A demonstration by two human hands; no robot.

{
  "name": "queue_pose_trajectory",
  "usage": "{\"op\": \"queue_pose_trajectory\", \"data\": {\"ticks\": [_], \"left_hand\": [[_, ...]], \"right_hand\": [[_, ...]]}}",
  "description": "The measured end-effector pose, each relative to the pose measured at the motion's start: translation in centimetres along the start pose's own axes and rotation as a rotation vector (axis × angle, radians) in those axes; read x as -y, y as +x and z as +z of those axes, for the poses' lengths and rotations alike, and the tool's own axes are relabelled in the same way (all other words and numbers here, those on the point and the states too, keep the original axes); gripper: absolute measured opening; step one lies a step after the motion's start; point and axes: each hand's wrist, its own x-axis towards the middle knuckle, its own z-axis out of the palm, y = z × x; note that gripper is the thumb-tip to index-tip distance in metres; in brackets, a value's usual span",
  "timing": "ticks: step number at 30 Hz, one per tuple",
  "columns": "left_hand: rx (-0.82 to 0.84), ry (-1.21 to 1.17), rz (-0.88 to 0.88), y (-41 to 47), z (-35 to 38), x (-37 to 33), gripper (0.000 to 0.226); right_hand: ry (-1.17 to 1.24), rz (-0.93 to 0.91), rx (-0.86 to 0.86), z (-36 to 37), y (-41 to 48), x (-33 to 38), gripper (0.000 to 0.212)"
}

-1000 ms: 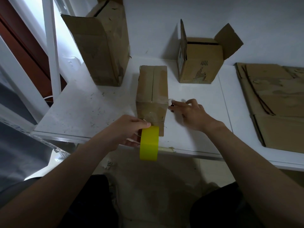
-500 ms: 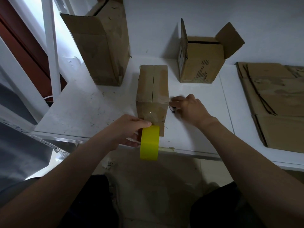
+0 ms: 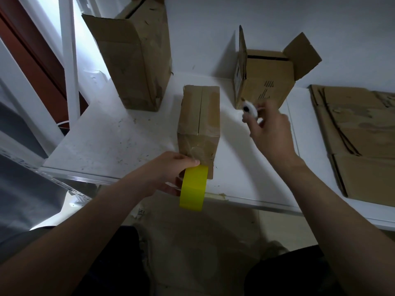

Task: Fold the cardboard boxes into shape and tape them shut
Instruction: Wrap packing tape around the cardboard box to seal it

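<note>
While the closed box [image 3: 199,116], glossy tape [image 3: 198,144] creased over its near end, lies at the table's [image 3: 119,142] front edge, the left hand [image 3: 164,169] grips a yellow tape roll [image 3: 193,189] against it. The right hand [image 3: 270,133] pinches a blurred white tool [image 3: 249,108], perhaps a cutter; the open box [image 3: 267,82] behind hides its inside.

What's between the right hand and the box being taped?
Head view: only bare white tabletop separates the right hand, gripping a small white tool, from the box.

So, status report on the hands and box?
Left hand grips yellow tape roll at near end of closed brown cardboard box. Right hand holds small white tool, off the box. Nothing blocking.
</note>
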Motion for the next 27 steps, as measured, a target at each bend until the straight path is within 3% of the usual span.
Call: {"op": "queue_pose_trajectory", "data": {"ticks": [3, 7, 12, 19, 27], "left_hand": [[0.007, 0.004, -0.007, -0.1, 0.0, 0.1, 0.030], [-0.013, 0.011, -0.010, -0.3, 0.2, 0.0, 0.028], [-0.016, 0.015, 0.017, -0.4, 0.3, 0.1, 0.027], [-0.030, 0.018, 0.031, -0.5, 0.7, 0.3, 0.020], [-0.042, 0.067, 0.052, -0.9, 0.7, -0.1, 0.021]], "right_hand": [[0.230, -0.297, 0.050, -0.8, -0.3, 3.3, 0.021], [0.116, -0.584, 0.281, 0.3, -1.3, 5.1, 0.019], [-0.052, -0.605, 0.480, 0.8, -1.7, 5.3, 0.026], [-0.217, -0.551, 0.455, 0.3, -2.4, 6.7, 0.015], [-0.383, -0.554, 0.456, 1.0, -2.8, 8.1, 0.019]]}}
